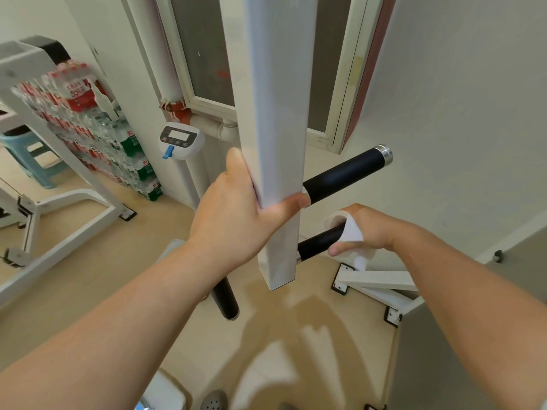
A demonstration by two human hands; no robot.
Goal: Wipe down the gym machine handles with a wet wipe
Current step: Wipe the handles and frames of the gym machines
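Note:
A white square post [278, 143] of the gym machine hangs down in the middle of the view. My left hand [236, 211] grips its lower part. Two black handles stick out to the right of the post: an upper handle [343, 176] with a chrome end cap, and a lower handle [321, 241]. My right hand [367, 232] is wrapped round the outer end of the lower handle with a white wet wipe [352, 232] between palm and grip. A third black handle [226, 300] points down on the left, below my left wrist.
White frame feet [376, 279] with black pads lie on the floor at right. A scale column with a display [180, 140] stands behind the post. Stacked water bottle packs [88, 119] and another white machine frame [59, 202] fill the left. A wall is close on the right.

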